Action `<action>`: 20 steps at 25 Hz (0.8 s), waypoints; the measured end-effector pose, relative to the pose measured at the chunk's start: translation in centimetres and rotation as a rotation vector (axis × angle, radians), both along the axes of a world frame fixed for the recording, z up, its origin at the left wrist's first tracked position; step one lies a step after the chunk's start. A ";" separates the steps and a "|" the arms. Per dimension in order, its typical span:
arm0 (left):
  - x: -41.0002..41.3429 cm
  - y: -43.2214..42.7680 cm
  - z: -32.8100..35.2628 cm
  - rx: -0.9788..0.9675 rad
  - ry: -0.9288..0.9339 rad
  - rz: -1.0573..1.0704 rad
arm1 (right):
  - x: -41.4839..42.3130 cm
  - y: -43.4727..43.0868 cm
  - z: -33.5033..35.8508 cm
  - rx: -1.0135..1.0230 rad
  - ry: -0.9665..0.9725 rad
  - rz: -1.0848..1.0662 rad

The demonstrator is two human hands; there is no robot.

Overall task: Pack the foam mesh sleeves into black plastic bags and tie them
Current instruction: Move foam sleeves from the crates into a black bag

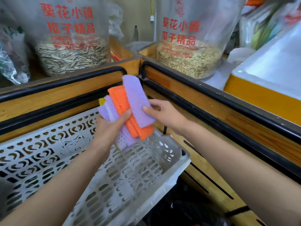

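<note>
Wooden shelves (48, 102), left hand (110, 128) half hiding sleeves (136, 98)

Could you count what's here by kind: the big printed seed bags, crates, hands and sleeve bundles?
Printed seed bags: 2, the sunflower seed bag and the pale seed bag
white plastic crate: 1
Hands: 2, the left hand and the right hand
bundle of foam mesh sleeves: 1, purple, orange and white, too overlapped to count singly
Total: 6

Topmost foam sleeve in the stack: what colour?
Light purple; the topmost foam sleeve lies over an orange sleeve. Head view shows it best.
</note>
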State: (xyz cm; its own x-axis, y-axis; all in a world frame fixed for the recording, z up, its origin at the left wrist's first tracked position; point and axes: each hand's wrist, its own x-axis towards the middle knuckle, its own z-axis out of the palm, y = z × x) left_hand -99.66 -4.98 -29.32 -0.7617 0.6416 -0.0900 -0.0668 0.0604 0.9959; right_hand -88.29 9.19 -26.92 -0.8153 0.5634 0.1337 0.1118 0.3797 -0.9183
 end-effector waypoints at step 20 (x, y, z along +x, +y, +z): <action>1.5 3.1 -0.8 -0.041 0.173 -0.046 | 9.0 6.1 -14.0 0.182 -0.438 -0.182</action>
State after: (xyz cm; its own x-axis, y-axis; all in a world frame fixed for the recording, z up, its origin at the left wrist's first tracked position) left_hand -98.13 -1.86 -30.09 -0.7381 0.6745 0.0133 0.1092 0.1001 0.9890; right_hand -79.26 15.26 -40.94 -0.7078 0.7007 -0.0895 0.5509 0.4682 -0.6908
